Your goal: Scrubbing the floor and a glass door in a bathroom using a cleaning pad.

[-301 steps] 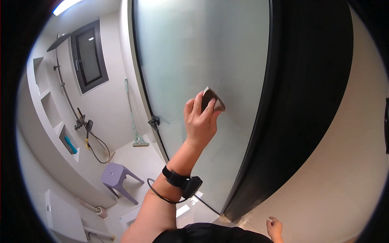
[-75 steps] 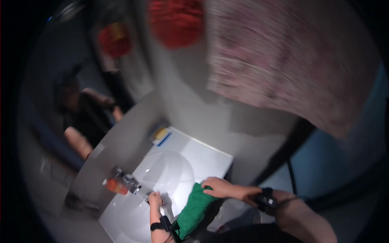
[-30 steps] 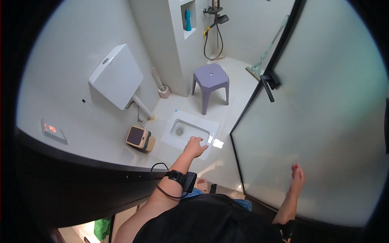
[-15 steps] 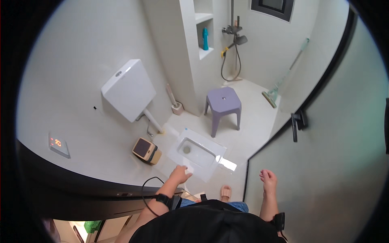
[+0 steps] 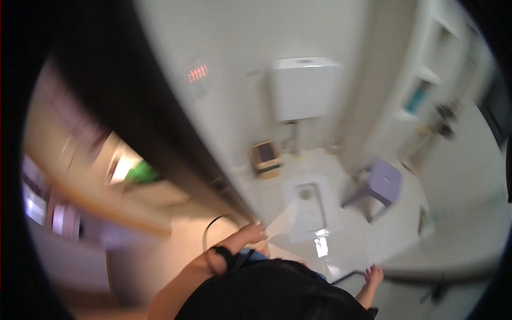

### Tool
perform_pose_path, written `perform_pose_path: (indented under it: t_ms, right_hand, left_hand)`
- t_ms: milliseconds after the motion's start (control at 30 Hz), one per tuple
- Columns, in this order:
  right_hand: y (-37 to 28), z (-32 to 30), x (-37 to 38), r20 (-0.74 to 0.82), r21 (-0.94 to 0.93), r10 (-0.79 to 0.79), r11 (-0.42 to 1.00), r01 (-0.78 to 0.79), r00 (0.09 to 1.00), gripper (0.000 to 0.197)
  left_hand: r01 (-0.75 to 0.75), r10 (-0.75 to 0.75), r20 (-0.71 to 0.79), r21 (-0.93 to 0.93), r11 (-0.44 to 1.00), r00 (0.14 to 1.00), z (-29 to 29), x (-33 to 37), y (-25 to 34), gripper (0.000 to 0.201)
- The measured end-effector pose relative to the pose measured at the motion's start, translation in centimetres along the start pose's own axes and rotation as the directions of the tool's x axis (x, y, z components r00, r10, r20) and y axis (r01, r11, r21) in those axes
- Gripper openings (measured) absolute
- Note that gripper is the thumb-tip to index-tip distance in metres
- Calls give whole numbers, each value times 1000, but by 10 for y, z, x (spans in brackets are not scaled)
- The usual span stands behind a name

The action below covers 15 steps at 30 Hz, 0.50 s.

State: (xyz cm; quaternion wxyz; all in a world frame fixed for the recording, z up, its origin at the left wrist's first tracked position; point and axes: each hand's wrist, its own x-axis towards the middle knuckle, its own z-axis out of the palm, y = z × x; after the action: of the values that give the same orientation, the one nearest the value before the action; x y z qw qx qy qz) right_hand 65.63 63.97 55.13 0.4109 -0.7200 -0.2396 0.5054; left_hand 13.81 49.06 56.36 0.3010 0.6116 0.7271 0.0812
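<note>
My left hand (image 5: pixel 256 233) is at the lower middle, beside the dark door frame (image 5: pixel 205 160). Motion smears its fingers, so whether they hold anything is unclear. A dark strap and a looping black cable (image 5: pixel 206 234) are at that wrist. At the lower right, my right hand (image 5: pixel 374 273) has loosely bent fingers slightly apart, with nothing visible in them. It overlaps the black edge of a glass door (image 5: pixel 410 278) in view; contact cannot be made out. Between and beyond my hands lies a white squat toilet (image 5: pixel 296 213) set in the floor.
A white cistern (image 5: pixel 304 90) hangs on the wall above a tan and dark bin (image 5: pixel 265 160). To the right stands a purple stool (image 5: pixel 385 181). A blurred teal bottle (image 5: pixel 416 98) sits in a wall niche. Leftward, a lit room shows a green item (image 5: pixel 143 172).
My view has swung left, bringing the lit room beyond the door frame into sight. My left hand now appears next to that frame; my right hand appears lower in the picture.
</note>
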Motion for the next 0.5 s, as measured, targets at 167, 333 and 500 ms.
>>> perform_pose_path:
  t_ms: [167,333,500]
  right_hand:
    - [-47,52,7,233,-307,62,951,13,971,42]
    - [-102,131,5,454,-501,67,844,193,888,47]
    - [-135,210,-16,607,-559,60,741,372,793,51]
  left_hand:
    - [526,-510,133,-140,839,850,-18,-97,-5,48]
    - [678,-681,135,-347,648,719,45,-185,-43,46]
    - [495,-803,-117,-733,467,585,90,-201,-39,36]
